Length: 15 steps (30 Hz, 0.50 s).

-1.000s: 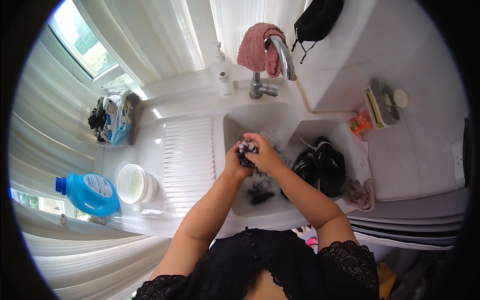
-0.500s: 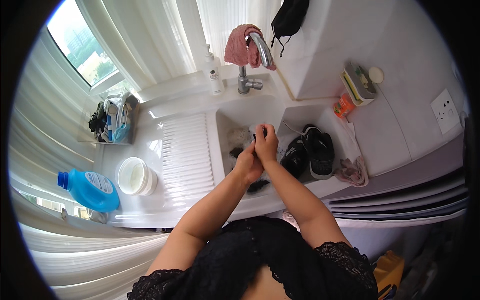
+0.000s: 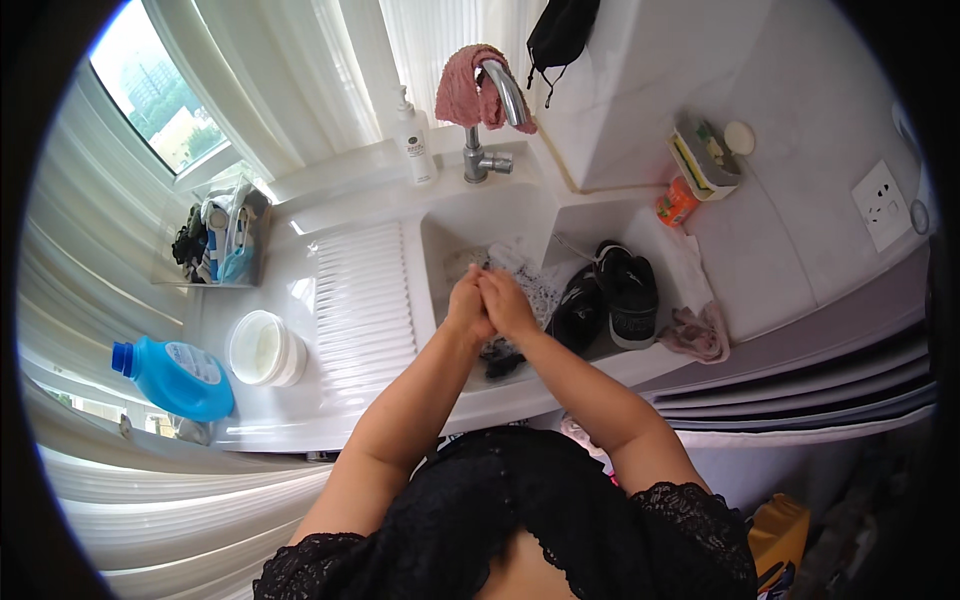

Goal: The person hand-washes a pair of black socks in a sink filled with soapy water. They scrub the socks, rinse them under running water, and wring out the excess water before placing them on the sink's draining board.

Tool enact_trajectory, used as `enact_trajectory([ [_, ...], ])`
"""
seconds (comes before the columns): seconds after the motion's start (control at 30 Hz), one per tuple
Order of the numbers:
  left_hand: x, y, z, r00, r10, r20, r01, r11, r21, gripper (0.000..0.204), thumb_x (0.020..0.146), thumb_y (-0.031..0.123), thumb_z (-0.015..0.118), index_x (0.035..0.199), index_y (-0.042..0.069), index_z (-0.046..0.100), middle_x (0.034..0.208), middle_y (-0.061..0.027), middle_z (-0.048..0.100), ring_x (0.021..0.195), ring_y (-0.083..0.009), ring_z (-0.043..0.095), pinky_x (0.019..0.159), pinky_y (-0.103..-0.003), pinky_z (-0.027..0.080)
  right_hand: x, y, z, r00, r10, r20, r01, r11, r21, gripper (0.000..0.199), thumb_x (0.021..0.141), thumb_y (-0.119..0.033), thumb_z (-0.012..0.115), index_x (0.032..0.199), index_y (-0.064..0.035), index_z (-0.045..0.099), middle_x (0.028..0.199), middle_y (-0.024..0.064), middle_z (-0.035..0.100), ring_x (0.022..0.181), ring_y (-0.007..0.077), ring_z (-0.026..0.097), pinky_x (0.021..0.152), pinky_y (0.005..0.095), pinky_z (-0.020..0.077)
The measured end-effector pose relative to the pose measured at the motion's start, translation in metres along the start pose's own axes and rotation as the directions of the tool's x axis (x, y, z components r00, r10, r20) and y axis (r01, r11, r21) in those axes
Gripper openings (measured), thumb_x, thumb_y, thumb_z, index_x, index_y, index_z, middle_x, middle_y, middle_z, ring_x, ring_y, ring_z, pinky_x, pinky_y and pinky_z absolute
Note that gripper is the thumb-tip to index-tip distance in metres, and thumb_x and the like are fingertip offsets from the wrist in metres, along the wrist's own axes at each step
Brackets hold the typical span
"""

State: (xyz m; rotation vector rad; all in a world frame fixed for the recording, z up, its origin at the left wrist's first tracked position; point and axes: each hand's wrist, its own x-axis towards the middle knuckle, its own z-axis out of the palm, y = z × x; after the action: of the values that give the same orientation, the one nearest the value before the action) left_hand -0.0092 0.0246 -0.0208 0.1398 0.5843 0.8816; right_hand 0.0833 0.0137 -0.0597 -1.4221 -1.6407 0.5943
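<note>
Both hands are raised over the white rectangular sink basin (image 3: pixel 455 235) and pressed against each other. The left hand (image 3: pixel 468 302) and right hand (image 3: pixel 508 303) meet side by side, fingers curled; whether anything is clamped between them cannot be told from this view.

Directly below and just behind the hands, a dark, patterned wet cloth (image 3: pixel 520 300) lies in the basin, partly hidden by the wrists. A darker bunch of the same fabric shows under the right forearm near the front wall of the basin.

1 pair of black sneakers (image 3: pixel 610 295) rests in the smaller right compartment, just beside the right hand.

A chrome tap (image 3: pixel 495 120) stands at the back of the basin with a pink towel (image 3: pixel 465 90) draped over it. A white pump bottle (image 3: pixel 412 140) stands left of the tap.

On the ribbed drainboard side, well apart from the hands, sit a round white tub (image 3: pixel 265 348) and a blue detergent bottle (image 3: pixel 175 375).
</note>
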Motion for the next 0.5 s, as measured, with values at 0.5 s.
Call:
enact_trajectory([
  [0.5,-0.021,0.009,0.027,0.996,0.077,0.043,-0.074,0.995,-0.060,0.039,0.097,0.036,0.038,0.112,0.002,0.052,0.103,-0.0112,0.058,0.097,-0.0260,0.057,0.083,-0.039,0.048,-0.003,-0.067,-0.032,0.967,-0.123,-0.223,0.138,0.989,0.053,0.043,0.088,-0.026,0.052,0.122,0.0005,0.051,0.120,0.0201,0.052,0.117,0.0345,0.043,0.103,0.0409,0.0294],
])
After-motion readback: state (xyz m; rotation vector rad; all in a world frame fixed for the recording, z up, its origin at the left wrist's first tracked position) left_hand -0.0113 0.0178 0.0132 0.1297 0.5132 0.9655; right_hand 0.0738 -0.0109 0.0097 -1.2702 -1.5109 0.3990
